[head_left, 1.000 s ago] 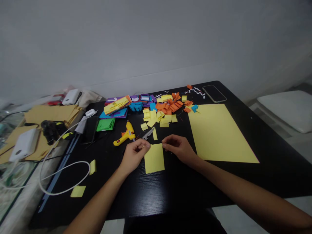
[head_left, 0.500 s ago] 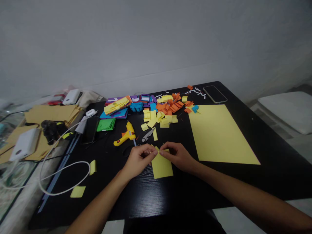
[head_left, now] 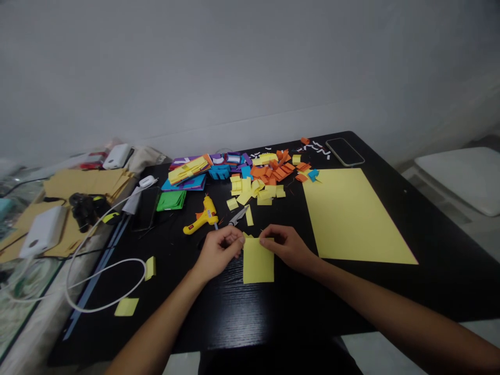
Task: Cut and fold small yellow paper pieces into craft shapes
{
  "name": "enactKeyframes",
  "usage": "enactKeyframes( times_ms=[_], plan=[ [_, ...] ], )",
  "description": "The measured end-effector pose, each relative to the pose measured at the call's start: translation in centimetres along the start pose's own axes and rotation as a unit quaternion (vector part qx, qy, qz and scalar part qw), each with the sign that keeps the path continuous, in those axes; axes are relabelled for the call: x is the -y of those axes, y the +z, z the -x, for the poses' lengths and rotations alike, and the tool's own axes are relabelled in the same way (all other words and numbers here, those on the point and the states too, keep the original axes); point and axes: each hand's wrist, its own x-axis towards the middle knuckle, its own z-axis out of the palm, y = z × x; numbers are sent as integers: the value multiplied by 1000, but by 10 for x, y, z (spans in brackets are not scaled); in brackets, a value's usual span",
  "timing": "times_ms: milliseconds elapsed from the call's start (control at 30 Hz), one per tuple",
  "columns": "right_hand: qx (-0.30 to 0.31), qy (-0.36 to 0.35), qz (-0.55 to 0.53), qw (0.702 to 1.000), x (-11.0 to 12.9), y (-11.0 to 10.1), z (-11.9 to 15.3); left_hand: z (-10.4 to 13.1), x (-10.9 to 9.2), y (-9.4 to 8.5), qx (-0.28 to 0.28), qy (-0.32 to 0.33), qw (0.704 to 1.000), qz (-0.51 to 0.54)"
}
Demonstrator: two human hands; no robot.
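Note:
A yellow paper piece (head_left: 258, 263) hangs over the black table between my two hands. My right hand (head_left: 287, 247) pinches its top edge between thumb and fingers. At its upper left corner, my left hand (head_left: 221, 252) is closed, thumb against fingertips, and what it holds there is too small to tell. Just behind the hands lie scissors (head_left: 238, 215), partly hidden by my left hand, and a narrow yellow strip (head_left: 249, 215). A yellow glue gun (head_left: 202, 215) rests to the left of them.
Small yellow pieces (head_left: 245, 188) and orange pieces (head_left: 273, 171) are heaped at the back. A large yellow sheet (head_left: 357, 216) lies right, below a phone (head_left: 345, 151). A white cable (head_left: 145, 271) loops at left, near green papers (head_left: 171, 200).
The yellow paper piece has turned a little and now hangs straighter. My left hand has shifted slightly left, and my right hand has moved slightly up and right.

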Motion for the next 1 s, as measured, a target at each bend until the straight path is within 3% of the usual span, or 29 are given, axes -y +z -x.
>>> enactKeyframes(
  times_ms=[333, 700, 1000],
  plan=[
    [39, -15, -10, 999, 3, 6, 5, 5, 5, 10, 47, 45, 997, -51],
    [-47, 25, -94, 994, 0, -8, -10, -5, 1, -17, -108, 10, 994, 23],
    [0, 18, -82, 996, 1, -1, -3, -1, 2, -8, -54, -3, 996, 66]
  ],
)
